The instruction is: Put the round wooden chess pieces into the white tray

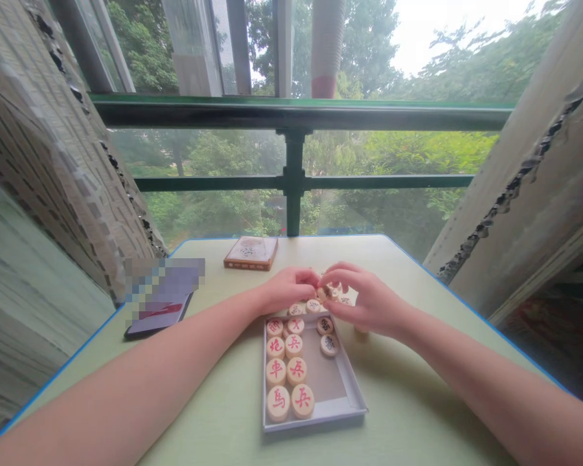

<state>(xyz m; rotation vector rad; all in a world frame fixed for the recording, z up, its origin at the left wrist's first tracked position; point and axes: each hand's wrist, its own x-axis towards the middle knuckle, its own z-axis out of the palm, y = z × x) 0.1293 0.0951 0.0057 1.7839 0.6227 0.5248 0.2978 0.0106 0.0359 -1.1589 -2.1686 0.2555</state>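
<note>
A shallow white box [315, 424] lies on the table in front of me. Two columns of red-lettered Chinese chess pieces [296, 370] fill its left side, and two black-lettered pieces [329, 345] sit in its upper right. Just past the far edge, my right hand [364, 301] holds a Chinese chess piece [324, 293] with dark lettering between thumb and fingers. My left hand [294, 287] is closed beside it, fingertips nearly meeting the right hand's; anything in them is hidden. Loose pieces [313, 305] lie under and between both hands, partly covered.
A flat brown-edged box lid [251, 251] rests toward the back of the pale green table [214, 401]. At the left lies a phone [160, 304], partly blurred out. Curtains [68, 149] hang on both sides, and a green railing [291, 115] crosses the window behind.
</note>
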